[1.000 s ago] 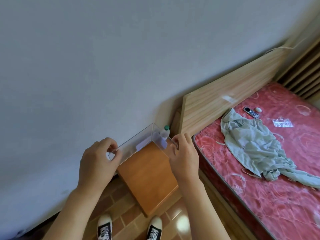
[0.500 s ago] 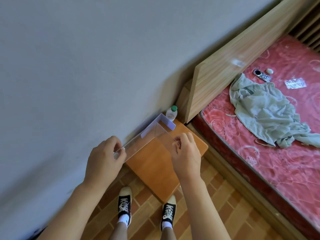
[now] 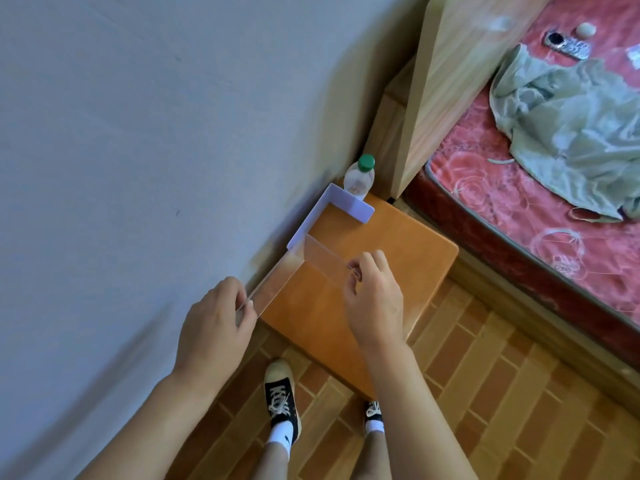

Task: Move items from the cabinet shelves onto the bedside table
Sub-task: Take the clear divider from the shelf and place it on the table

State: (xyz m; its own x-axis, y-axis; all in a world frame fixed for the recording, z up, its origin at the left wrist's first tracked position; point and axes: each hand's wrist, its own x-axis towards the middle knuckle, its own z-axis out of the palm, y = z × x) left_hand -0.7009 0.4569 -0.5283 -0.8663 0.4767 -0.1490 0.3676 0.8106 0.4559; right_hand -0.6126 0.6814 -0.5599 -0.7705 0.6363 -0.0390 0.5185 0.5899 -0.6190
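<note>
1. step in hand: placing. a clear plastic l-shaped angle piece (image 3: pixel 304 268) is held over the back-left part of the orange wooden bedside table (image 3: pixel 391 258), close to the grey wall (image 3: pixel 138 133); can't tell if its lower edge touches the tabletop yet.
2. left hand (image 3: pixel 216 327) pinches the near end of the long clear panel between thumb and fingertips, fingers curled round the edge.
3. right hand (image 3: pixel 375 303) pinches the end of the short clear panel, fingertips curled onto it.
4. next move, my guess: set it down flat on the table and let go with both hands; thin slippery panel, needs even lowering so it doesn't tip.
5. in the way: a white l-shaped angle piece (image 3: pixel 341 206) stands just behind the clear one at the table's back corner, nearly touching; a small clear plastic bottle with a green cap (image 3: pixel 360 174) stands behind that.
6. around: light wooden headboard (image 3: pixel 460 81), red floral mattress (image 3: pixel 519 202) with a crumpled pale green cloth (image 3: pixel 568 133) and a remote (image 3: pixel 566 45), brick-pattern floor (image 3: pixel 502 393), black-and-white sneakers (image 3: pixel 282 400).
</note>
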